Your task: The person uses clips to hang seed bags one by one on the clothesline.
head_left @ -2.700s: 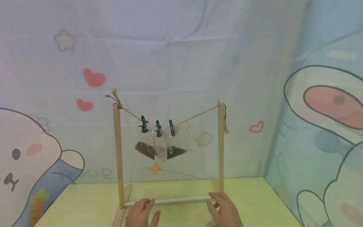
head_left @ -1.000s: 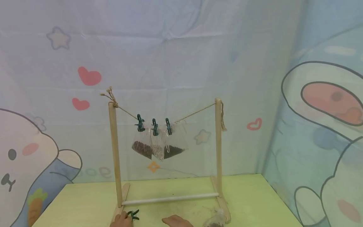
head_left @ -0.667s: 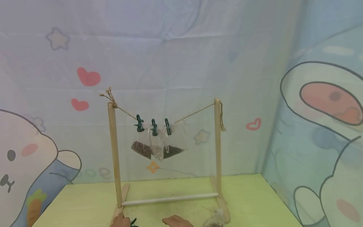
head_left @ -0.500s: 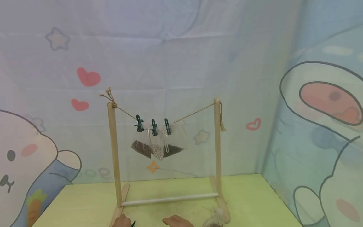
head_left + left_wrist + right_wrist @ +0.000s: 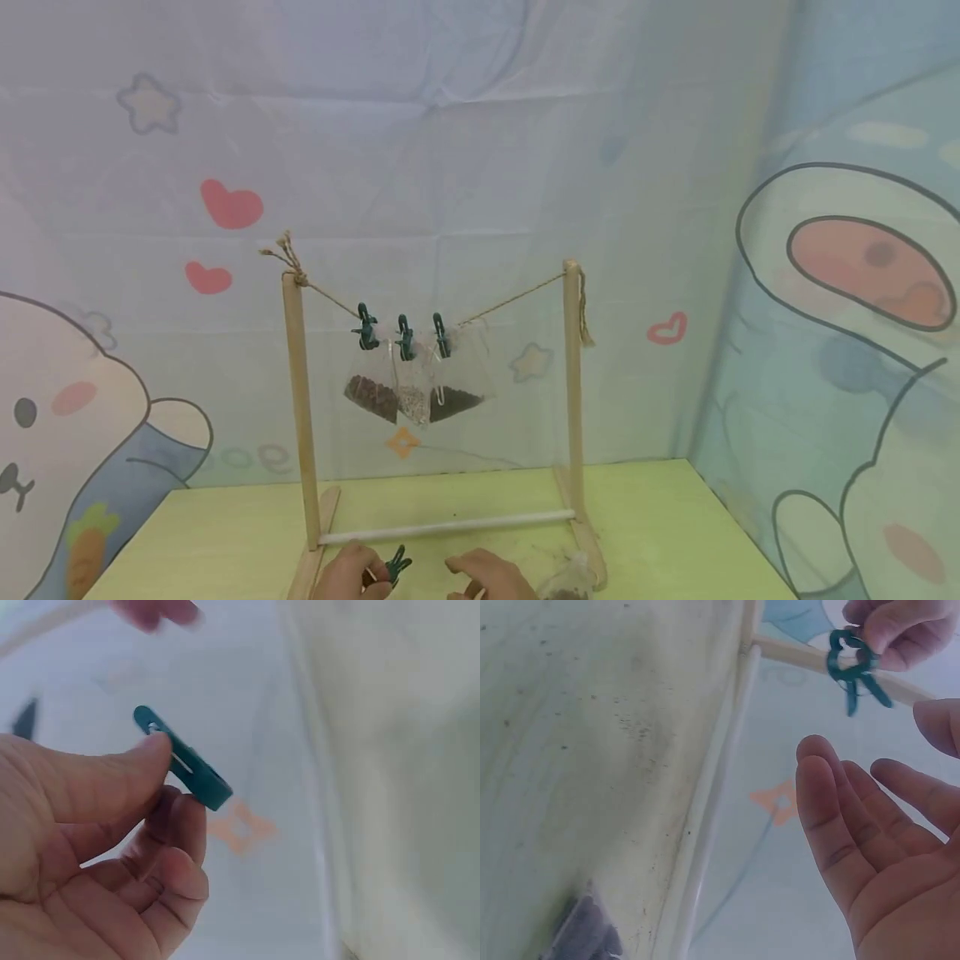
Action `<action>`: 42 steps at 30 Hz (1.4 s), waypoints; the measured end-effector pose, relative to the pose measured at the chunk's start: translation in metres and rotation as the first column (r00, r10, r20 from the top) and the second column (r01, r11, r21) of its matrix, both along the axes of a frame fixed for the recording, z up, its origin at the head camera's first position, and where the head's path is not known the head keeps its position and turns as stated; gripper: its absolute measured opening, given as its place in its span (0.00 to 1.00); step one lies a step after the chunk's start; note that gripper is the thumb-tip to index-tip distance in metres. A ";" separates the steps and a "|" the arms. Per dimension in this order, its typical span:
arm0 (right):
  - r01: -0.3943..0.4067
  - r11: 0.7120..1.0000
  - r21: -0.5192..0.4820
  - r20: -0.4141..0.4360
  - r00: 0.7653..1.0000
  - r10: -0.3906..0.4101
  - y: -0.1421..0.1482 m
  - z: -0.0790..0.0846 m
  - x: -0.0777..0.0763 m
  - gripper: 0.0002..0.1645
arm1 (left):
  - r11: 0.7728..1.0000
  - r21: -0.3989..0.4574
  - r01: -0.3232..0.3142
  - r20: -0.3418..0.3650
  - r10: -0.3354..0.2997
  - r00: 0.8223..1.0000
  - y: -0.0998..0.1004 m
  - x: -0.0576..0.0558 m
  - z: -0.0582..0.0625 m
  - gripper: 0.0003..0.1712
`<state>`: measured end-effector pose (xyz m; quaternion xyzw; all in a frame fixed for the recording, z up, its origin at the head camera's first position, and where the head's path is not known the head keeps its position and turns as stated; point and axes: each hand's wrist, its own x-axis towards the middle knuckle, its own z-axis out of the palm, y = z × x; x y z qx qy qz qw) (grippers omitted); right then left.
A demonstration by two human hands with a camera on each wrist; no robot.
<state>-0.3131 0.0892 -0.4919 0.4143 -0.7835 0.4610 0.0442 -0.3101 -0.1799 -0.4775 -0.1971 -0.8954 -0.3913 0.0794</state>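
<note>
My left hand [image 5: 349,573] pinches a dark green plastic spring clip [image 5: 397,564] between thumb and fingers, low in front of a wooden frame. In the left wrist view the clip [image 5: 196,772] is seen edge-on; its two handles [image 5: 866,691] stick out in the right wrist view. My right hand [image 5: 491,575] is a short way to the right, fingers loosely bent and holding nothing. Behind, three similar clips [image 5: 405,337] fasten clear bags to a sagging rope [image 5: 517,297]. The bags hold dark brown [image 5: 373,398], pale speckled [image 5: 414,404] and blackish [image 5: 454,403] contents.
The rope spans two wooden posts [image 5: 302,417], joined low down by a white rod [image 5: 450,527]. Another clear bag [image 5: 572,581] with dark contents lies on the pale yellow table [image 5: 652,533], by the right foot. A printed cloth [image 5: 480,167] hangs behind.
From low at the frame's edge, my left hand has risen and moved right with the green spring clip. My right hand has lifted slightly and moved a little right. The hanging bags stay put.
</note>
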 end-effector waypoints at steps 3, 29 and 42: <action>0.038 0.996 -0.077 0.092 0.995 -0.031 0.004 0.006 0.003 0.25 | 0.992 0.123 0.042 -0.002 -0.042 0.999 0.014 0.014 0.015 0.07; 0.072 0.970 -0.232 0.336 0.942 0.010 0.013 0.025 0.013 0.25 | 0.871 0.470 0.140 0.118 -0.220 0.968 0.075 0.024 0.021 0.13; 0.124 0.969 -0.213 0.157 0.983 -0.091 0.015 0.023 0.009 0.20 | 0.903 0.427 0.055 0.170 -0.140 0.975 0.071 0.025 0.025 0.20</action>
